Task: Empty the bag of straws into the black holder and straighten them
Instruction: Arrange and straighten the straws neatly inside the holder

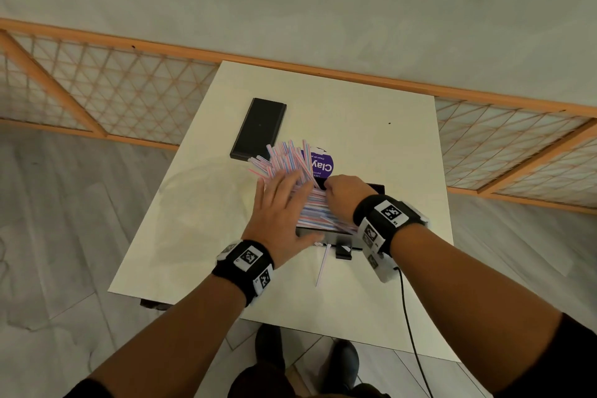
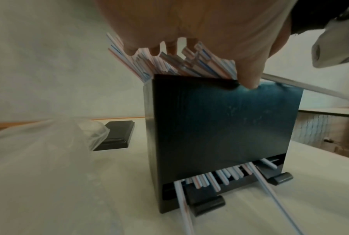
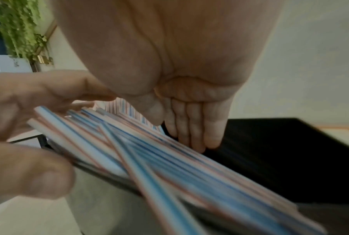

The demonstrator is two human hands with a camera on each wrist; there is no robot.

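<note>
The black holder point(image 2: 219, 127) stands on the white table point(image 1: 371, 126), its rim showing by my right wrist point(image 1: 376, 188). Striped straws point(image 1: 290, 165) fan out of its top toward the left, tilted and uneven. My left hand point(image 1: 281, 200) lies flat on the fan with straight fingers, its thumb point(image 2: 250, 81) on the front wall's top edge. My right hand point(image 1: 342, 194) reaches down into the holder, and its straight fingers point(image 3: 197, 136) press the straws' point(image 3: 149, 159) right side. Straw ends point(image 2: 219, 174) poke from the bottom slot. The empty clear bag point(image 2: 38, 151) lies to the left.
A flat black lid point(image 1: 258, 129) lies at the back left. A purple round label point(image 1: 323, 166) shows behind the straws. One loose straw point(image 1: 323, 265) lies in front of the holder. A cable point(image 1: 410, 317) hangs from my right wrist. A wooden lattice screen point(image 1: 113, 90) stands beyond the table.
</note>
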